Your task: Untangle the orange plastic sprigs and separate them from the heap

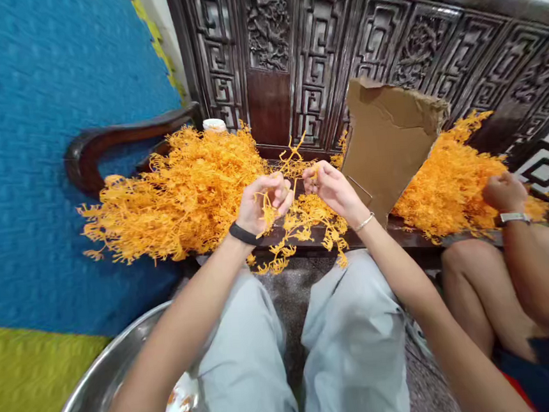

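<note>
My left hand, with a black band on the wrist, has its fingers curled around a thin orange plastic sprig. Close by on the right, my right hand pinches a small orange piece between thumb and fingers. An orange branched stem rises just behind and between the two hands. Below them, loose orange sprigs lie on the dark wooden bench and hang over its front edge. To the left of my left hand is a large heap of orange sprigs.
A cardboard sheet stands right of my hands, with another orange heap beyond it. Another person's hand is at that heap. A white round container sits behind the left heap. A metal basin is at lower left.
</note>
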`<state>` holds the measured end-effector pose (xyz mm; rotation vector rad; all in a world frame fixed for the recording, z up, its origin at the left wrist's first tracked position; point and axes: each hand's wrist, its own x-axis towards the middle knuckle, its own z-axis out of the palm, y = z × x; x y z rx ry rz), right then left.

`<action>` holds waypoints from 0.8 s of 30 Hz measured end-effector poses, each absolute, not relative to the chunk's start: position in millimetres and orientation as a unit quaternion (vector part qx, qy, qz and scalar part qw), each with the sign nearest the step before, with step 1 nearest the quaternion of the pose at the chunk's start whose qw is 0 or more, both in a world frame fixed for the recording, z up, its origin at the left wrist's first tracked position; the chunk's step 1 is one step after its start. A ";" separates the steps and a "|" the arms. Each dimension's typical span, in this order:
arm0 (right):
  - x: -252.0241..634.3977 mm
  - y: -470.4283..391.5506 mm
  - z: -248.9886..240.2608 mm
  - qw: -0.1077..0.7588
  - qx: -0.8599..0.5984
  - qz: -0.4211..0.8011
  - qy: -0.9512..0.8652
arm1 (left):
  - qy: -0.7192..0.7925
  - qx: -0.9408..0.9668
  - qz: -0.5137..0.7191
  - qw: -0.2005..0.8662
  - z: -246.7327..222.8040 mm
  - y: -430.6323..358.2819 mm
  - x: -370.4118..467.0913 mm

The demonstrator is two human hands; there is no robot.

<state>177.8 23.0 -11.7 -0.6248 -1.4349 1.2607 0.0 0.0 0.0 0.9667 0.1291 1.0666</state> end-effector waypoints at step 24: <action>260.3 105.3 -118.8 0.251 -0.700 0.157 -0.649 | 0.158 0.443 0.532 0.704 5.0 4.0 -10.0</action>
